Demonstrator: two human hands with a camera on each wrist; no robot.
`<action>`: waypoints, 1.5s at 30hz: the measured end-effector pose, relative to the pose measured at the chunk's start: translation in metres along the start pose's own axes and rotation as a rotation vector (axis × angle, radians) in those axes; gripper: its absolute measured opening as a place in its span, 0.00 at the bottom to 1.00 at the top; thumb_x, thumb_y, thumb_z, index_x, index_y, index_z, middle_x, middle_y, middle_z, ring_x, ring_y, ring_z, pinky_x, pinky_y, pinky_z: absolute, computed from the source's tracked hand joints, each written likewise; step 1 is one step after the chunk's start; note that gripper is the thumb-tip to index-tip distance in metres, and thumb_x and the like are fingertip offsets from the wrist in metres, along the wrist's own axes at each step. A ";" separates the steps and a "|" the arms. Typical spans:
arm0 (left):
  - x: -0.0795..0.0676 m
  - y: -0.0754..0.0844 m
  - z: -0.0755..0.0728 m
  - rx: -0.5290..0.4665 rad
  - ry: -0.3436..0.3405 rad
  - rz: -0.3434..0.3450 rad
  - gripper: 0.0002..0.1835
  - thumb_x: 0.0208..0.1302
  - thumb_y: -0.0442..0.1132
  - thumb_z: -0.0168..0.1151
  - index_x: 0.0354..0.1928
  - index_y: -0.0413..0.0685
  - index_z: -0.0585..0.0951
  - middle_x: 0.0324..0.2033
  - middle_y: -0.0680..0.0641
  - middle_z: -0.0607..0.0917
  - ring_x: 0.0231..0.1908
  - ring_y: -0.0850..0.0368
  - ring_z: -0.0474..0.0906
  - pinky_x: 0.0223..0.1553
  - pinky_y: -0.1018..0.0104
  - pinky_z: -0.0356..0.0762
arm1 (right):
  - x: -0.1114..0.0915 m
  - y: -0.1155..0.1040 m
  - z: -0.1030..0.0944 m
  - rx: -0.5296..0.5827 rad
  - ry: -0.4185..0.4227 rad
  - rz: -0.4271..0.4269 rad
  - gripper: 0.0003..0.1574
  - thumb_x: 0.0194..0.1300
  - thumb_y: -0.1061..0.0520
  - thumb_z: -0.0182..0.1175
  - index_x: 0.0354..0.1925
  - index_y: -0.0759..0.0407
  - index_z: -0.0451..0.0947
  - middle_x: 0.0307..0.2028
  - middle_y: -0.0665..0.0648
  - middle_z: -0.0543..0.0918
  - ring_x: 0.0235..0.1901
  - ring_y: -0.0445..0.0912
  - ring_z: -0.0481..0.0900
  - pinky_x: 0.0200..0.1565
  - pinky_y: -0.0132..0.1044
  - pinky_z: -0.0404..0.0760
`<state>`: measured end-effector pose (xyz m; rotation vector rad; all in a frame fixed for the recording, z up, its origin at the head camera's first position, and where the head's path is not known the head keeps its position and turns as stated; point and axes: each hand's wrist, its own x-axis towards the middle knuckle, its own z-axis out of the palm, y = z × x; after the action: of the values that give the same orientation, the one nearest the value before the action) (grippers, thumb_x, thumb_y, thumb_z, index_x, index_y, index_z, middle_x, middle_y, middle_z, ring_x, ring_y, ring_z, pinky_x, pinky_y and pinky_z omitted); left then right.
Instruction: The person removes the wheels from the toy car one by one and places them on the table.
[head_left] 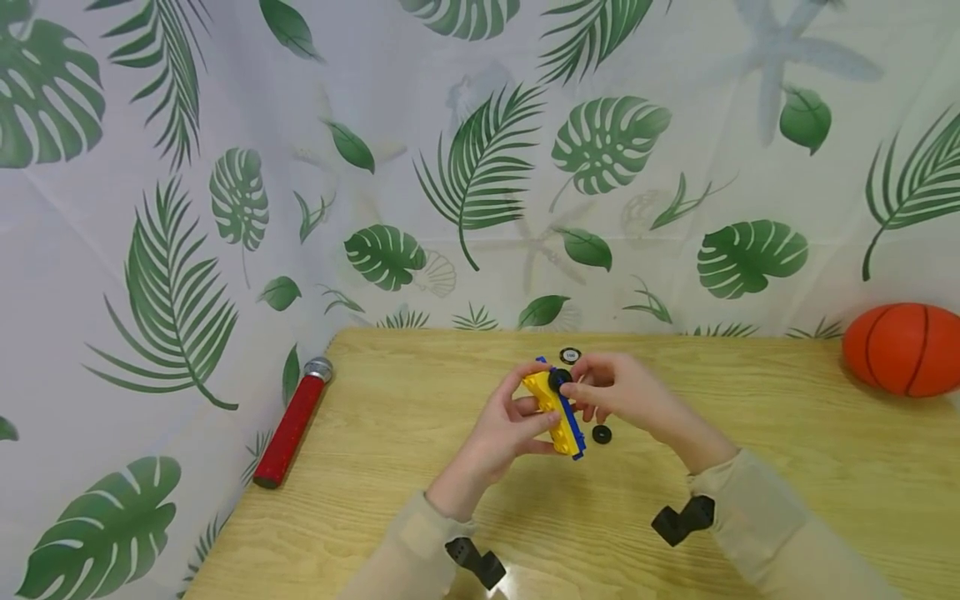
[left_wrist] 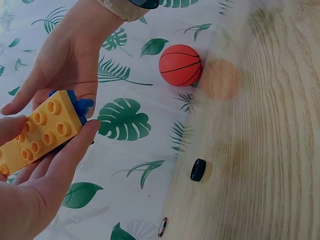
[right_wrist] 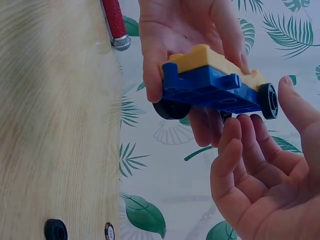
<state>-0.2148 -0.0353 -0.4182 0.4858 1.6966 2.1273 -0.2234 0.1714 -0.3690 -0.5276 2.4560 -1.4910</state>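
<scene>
My left hand [head_left: 506, 429] grips a toy car [head_left: 551, 408] of yellow studded bricks on a blue base, held above the table. In the right wrist view, black wheels show on the base: one wheel [right_wrist: 172, 109] near my left fingers, another wheel [right_wrist: 269, 101] at the right end, and part of a third behind. My right hand [head_left: 626, 396] is at that end wheel, its thumb beside the outer face and its loosely bent fingertips just under the base. A loose black wheel [head_left: 602, 434] lies on the table, below my right fingers in the head view.
The wooden table [head_left: 360, 517] meets a leaf-printed cloth at the back and left. A round black-and-white chip [head_left: 570, 356] lies behind the car. At the left edge lies a red microphone [head_left: 294, 425]; a red-orange ball [head_left: 903, 350] sits at the far right.
</scene>
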 end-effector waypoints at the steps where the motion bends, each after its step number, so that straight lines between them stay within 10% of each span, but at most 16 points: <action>1: 0.000 0.000 0.000 0.001 -0.001 -0.002 0.31 0.69 0.26 0.57 0.69 0.60 0.65 0.58 0.31 0.79 0.45 0.51 0.84 0.43 0.47 0.86 | 0.000 0.000 0.000 0.004 -0.007 -0.003 0.22 0.68 0.47 0.63 0.44 0.66 0.75 0.26 0.53 0.82 0.26 0.50 0.82 0.28 0.37 0.83; 45: -0.002 -0.012 -0.001 0.045 -0.070 -0.062 0.31 0.68 0.28 0.59 0.68 0.65 0.68 0.51 0.35 0.84 0.44 0.50 0.85 0.38 0.47 0.87 | -0.003 0.006 0.005 -0.155 -0.119 -0.050 0.17 0.73 0.46 0.57 0.36 0.59 0.76 0.19 0.53 0.73 0.19 0.47 0.73 0.25 0.36 0.76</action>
<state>-0.2124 -0.0344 -0.4298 0.5079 1.7015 2.0088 -0.2198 0.1710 -0.3763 -0.6902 2.4947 -1.2535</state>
